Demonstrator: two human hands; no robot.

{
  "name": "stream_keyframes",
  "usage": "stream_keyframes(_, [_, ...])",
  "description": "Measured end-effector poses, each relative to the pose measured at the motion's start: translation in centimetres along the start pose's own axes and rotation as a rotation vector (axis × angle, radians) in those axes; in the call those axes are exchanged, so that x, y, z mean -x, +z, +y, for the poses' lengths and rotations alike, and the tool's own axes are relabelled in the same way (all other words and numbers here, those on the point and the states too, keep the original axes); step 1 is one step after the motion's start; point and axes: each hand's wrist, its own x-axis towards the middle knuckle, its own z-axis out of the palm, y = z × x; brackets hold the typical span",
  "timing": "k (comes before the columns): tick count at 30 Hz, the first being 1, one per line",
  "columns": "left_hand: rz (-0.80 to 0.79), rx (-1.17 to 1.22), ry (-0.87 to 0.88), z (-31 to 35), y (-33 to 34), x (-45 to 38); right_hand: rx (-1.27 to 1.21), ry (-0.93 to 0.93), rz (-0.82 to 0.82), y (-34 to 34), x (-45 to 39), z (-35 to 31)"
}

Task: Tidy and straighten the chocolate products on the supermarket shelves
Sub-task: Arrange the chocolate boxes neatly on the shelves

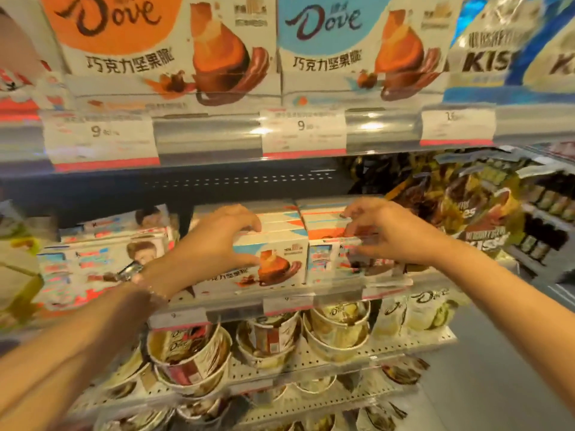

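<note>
Left hand (222, 236) grasps blue Dove box (270, 262) on middle shelf (385, 283). Right hand (378, 231) grips the neighbouring box stack (329, 225) just right.

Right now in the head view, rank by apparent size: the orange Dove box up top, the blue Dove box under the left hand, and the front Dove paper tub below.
1. Orange Dove box, largest, though nearest the camera.
2. Blue Dove box.
3. Dove paper tub, about equal to the blue box; unsure.
</note>
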Motion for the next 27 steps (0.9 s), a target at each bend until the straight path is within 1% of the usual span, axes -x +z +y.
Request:
stream_keyframes(4, [0.079, 0.047, -0.003, -0.1, 0.2, 0.2, 0.084, -0.066, -0.013, 0.7, -0.6, 0.7])
stream_keyframes(7, [0.093, 0.046, -0.002, -0.1, 0.5, 0.1, 0.103, -0.082, -0.041, 0.8, -0.9, 1.1])
stream_keyframes(9, [0.093, 0.049, 0.001, -0.3, 0.6, 0.1, -0.011, -0.071, -0.054, 0.1, -0.7, 1.4])
stream_keyframes(13, [0.073, 0.076, -0.027, -0.7, 0.9, 0.3, -0.343, -0.048, -0.012, -2.7, -0.1, 1.3])
stream_keyframes(16, [0.03, 0.068, -0.022, -0.9, 0.7, 0.3, -0.453, -0.099, 0.021, -3.7, 0.2, -0.7])
stream_keyframes(19, [-0.034, 0.043, 0.043, -1.9, -0.7, 0.6, -0.481, -0.155, 0.108, -2.9, -0.3, -3.5])
stream_keyframes(20, [-0.041, 0.042, 0.038, -2.6, -1.2, 1.0, -0.479, -0.173, 0.143, -2.5, -0.6, -4.4])
stream_keyframes(22, [-0.033, 0.026, -0.03, -4.4, -2.3, 2.6, -0.483, -0.21, 0.212, -1.6, -1.5, -6.2])
stream_keyframes(25, [0.064, -0.1, -0.136, -7.5, -4.0, 6.0, -0.412, -0.269, 0.314, -0.5, -3.3, -8.9])
stream_keyframes(27, [0.137, -0.189, -0.204, -9.7, -5.0, 7.8, -0.335, -0.351, 0.385, -0.1, -4.6, -11.0])
